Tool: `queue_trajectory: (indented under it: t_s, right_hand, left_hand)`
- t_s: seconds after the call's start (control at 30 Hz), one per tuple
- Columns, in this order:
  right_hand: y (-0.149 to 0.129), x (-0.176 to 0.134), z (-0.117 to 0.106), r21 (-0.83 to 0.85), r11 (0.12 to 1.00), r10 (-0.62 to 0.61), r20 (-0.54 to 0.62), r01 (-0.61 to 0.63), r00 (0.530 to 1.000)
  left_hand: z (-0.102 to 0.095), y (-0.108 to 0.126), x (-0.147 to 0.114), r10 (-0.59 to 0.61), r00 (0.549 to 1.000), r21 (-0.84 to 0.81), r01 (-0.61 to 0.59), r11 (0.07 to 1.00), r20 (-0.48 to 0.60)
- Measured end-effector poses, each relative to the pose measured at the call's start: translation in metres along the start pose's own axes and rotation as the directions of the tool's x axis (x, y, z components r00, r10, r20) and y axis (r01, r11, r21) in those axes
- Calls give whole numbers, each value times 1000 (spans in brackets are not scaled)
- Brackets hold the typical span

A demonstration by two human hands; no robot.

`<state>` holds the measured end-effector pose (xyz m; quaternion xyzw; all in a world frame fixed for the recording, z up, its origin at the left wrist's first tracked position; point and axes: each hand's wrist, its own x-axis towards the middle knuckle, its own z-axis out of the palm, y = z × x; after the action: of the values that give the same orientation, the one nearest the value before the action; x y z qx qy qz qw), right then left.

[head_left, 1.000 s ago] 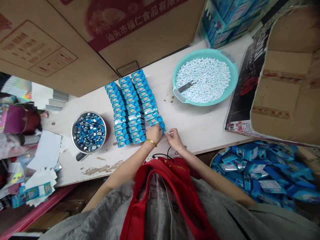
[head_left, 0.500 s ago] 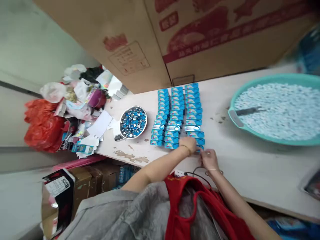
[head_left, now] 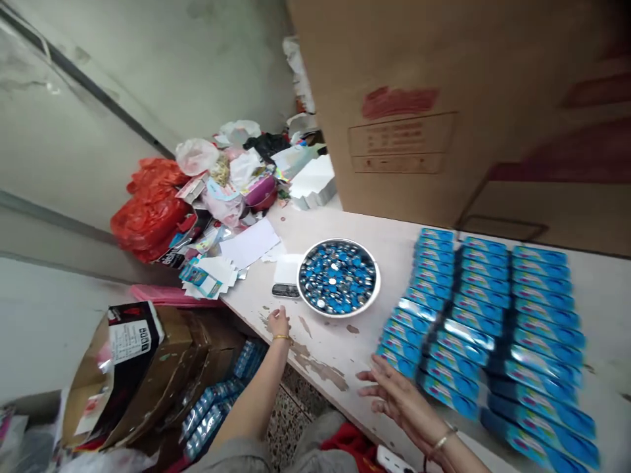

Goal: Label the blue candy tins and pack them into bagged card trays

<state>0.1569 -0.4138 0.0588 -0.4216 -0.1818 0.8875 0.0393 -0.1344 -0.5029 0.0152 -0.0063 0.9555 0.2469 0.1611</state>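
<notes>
My left hand point(head_left: 279, 323) is over the front edge of the table, close to a flat white device with a dark panel point(head_left: 284, 290). Its fingers are loosely bent and a little apart, with nothing visible in them. A round metal bowl point(head_left: 378, 284) full of small blue and silver round pieces stands right beside that device. My right hand point(head_left: 394, 394) has its fingers spread and empty, just left of the near end of the blue packs point(head_left: 451, 358). These narrow packs are lined up in three overlapping rows.
A big cardboard box point(head_left: 394, 190) stands behind the packs. Heaped at the left are plastic bags, a red bag point(head_left: 152, 217), papers point(head_left: 251, 243) and a white stack point(head_left: 313, 184). Open cartons point(head_left: 172, 355) and more blue packs point(head_left: 207, 410) are below the table edge.
The view has swung left and closer to the bowl. Both hands have left the near end of the right row; my left hand has moved far left, and my right hand has opened.
</notes>
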Motion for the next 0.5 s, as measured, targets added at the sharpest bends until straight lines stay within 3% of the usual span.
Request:
queue_trajectory:
  t_s: [0.1, 0.23, 0.37, 0.5]
  right_hand:
    - [2, 64, 43, 188, 980, 89, -107, -68, 990]
    - [-2, 128, 67, 304, 950, -3, -205, 67, 979]
    - [-22, 157, 65, 221, 968, -53, -269, 115, 962]
    - [-64, 181, 49, 68, 962, -213, -416, 264, 884]
  left_hand:
    - [-33, -15, 84, 7, 998, 119, 1, 993, -62]
    - [-60, -14, 184, 188, 982, 331, -169, 928, -24]
    - [-54, 4, 266, 365, 925, 489, -370, 790, 111]
    - [-37, 12, 325, 388, 909, 604, -396, 692, 152]
